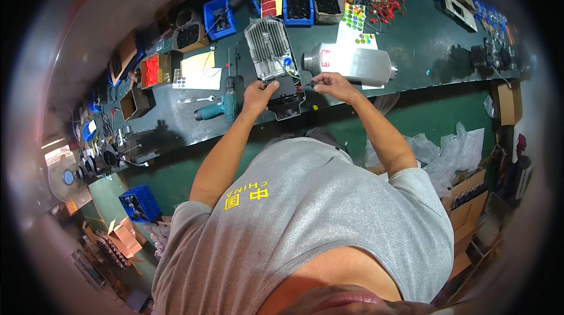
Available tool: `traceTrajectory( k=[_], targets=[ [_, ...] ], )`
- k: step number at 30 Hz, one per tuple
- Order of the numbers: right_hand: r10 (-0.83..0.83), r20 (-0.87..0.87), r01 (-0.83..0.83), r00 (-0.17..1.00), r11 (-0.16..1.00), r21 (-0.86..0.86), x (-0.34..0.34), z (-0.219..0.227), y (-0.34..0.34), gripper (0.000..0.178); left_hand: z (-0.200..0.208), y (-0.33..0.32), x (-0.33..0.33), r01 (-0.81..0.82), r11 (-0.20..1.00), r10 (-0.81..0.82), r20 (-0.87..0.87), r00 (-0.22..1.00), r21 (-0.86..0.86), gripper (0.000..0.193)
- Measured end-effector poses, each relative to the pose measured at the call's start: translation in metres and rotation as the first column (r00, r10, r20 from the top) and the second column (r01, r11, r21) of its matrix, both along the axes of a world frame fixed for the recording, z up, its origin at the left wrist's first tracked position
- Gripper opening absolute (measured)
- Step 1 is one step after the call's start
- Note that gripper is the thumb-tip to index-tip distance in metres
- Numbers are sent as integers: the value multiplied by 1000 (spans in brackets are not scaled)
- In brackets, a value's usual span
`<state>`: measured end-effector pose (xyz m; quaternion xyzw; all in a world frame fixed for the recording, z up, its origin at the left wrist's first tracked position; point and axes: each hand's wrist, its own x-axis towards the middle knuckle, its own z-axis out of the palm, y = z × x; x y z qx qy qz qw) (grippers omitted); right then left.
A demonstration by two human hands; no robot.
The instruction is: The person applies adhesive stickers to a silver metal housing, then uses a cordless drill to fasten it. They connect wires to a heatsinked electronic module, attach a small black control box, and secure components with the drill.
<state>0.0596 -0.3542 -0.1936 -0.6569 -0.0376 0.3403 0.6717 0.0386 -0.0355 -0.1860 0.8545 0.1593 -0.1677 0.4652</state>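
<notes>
A finned silver metal housing [268,45] lies on the workbench in front of me, with a black section [286,106] at its near end. My left hand [257,96] grips the housing's near left side, its thumb over the edge. Thin coloured wires [297,87] come out at the near right of the housing. My right hand [335,86] is closed in a pinch beside those wires, on something small and dark that I cannot make out. A rounded silver metal unit [352,63] lies just beyond my right hand. A teal power drill [223,106] rests left of my left hand.
Blue bins [298,7] and boxes of small parts line the bench's far side. Sticker sheets [352,17] and red-tipped wires [385,7] lie beyond the silver unit. A wrench [197,99] lies left of the drill. The bench's front edge [411,90] runs close to me.
</notes>
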Motion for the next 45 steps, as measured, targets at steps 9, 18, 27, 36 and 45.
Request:
traceTrajectory(
  k=[9, 18, 27, 36, 45],
  targets=[
    [50, -123, -66, 991, 989, -132, 9, -17, 12, 29, 12, -2, 2, 20, 1000, -21, -9, 1000, -17, 56],
    [7, 19, -1, 1000, 945, -327, 12, -26, 45, 29, 12, -1, 3, 35, 999, -35, -15, 999, 1, 56],
    [28, 87, 14, 996, 897, -441, 16, -11, 54, 32, 7, 2, 5, 78, 996, -78, 16, 997, 33, 56],
    [143, 210, -2, 967, 831, -556, 17, -9, 61, 32, 4, 2, 2, 74, 997, -73, 74, 995, -2, 54],
    [343, 227, -115, 911, 742, -660, 35, -21, 49, 29, 19, -2, 4, 56, 998, -56, -19, 998, 2, 55]
  ],
)
